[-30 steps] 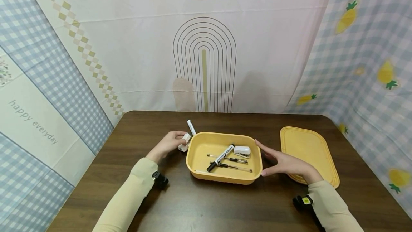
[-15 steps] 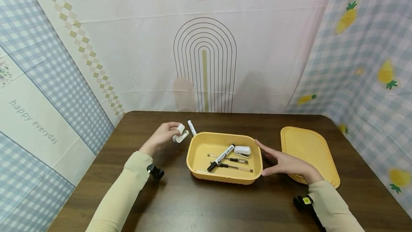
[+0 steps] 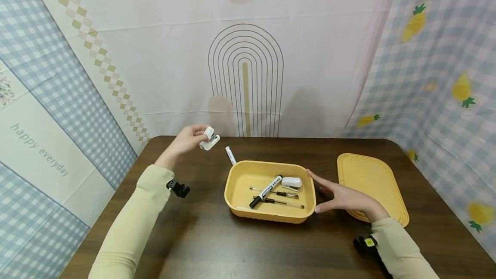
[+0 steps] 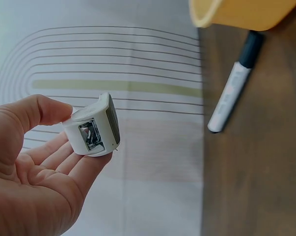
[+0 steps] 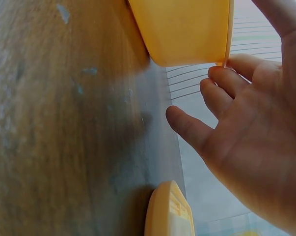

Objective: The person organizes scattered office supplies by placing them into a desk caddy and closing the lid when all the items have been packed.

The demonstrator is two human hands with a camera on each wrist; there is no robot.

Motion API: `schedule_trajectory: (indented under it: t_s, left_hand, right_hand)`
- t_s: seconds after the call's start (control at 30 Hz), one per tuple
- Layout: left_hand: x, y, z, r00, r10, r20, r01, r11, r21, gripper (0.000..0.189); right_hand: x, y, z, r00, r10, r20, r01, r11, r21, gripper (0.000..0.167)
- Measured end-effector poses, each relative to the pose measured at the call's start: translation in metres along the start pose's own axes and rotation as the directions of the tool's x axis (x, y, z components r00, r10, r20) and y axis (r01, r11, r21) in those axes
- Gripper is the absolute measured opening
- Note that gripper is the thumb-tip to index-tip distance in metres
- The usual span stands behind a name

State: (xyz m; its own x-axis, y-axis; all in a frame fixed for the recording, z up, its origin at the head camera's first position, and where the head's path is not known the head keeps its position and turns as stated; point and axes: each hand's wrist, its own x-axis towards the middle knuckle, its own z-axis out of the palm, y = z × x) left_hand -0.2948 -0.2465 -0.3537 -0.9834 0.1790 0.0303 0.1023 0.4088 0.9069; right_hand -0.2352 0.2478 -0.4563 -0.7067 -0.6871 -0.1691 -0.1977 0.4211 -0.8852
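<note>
With left hand (image 3: 187, 138), pinching a white stapler (image 3: 208, 144) above the table (image 3: 209, 244), left of centre in head view; with right hand (image 3: 342, 196), spread, at the right rim of the box (image 3: 245, 175), below centre; in left wrist view, holding the stapler left of centre, with a marker (image 4: 232, 93) at upper right; in right wrist view, spread at right, near the box at top.

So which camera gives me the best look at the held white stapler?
The left wrist view: the white stapler appears large there, its metallic opening visible, in the left grip. The head view shows it small, partly covered, left of the yellow box. The right wrist view doesn't show it.
</note>
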Motion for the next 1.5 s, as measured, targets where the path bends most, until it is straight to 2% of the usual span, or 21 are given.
schedule_trajectory:
  t_s: [0.23, 0.5, 0.7, 1.03, 1.33, 1.5]
  left_hand:
    - [0.003, 0.021, -0.012, 0.999, 0.051, -0.018, -0.051, 0.998, 0.039, 0.053]
    - [0.006, 0.035, -0.007, 0.999, 0.037, -0.007, -0.037, 0.999, -0.010, 0.052]
    - [0.013, 0.048, 0.003, 0.999, 0.048, 0.017, -0.047, 0.998, -0.046, 0.051]
    - [0.025, 0.068, 0.027, 0.995, 0.081, 0.058, -0.079, 0.997, -0.022, 0.052]
    - [0.031, 0.087, 0.048, 0.988, 0.120, 0.096, -0.121, 0.993, 0.008, 0.052]
    - [0.034, 0.098, 0.059, 0.981, 0.153, 0.122, -0.154, 0.988, -0.004, 0.049]
  right_hand:
    - [-0.001, 0.001, -0.001, 1.000, -0.003, -0.002, 0.004, 1.000, 0.014, 0.102]
    - [0.000, -0.001, 0.000, 1.000, 0.002, 0.004, -0.002, 1.000, 0.015, 0.103]
    - [0.002, -0.002, 0.001, 1.000, 0.007, 0.010, -0.007, 1.000, 0.011, 0.103]
    - [0.001, -0.001, 0.001, 1.000, 0.018, 0.004, -0.018, 1.000, -0.004, 0.104]
    - [0.001, -0.001, 0.001, 1.000, -0.019, 0.003, 0.019, 1.000, -0.009, 0.102]
    - [0.002, 0.000, 0.001, 1.000, -0.026, 0.002, 0.026, 1.000, -0.008, 0.101]
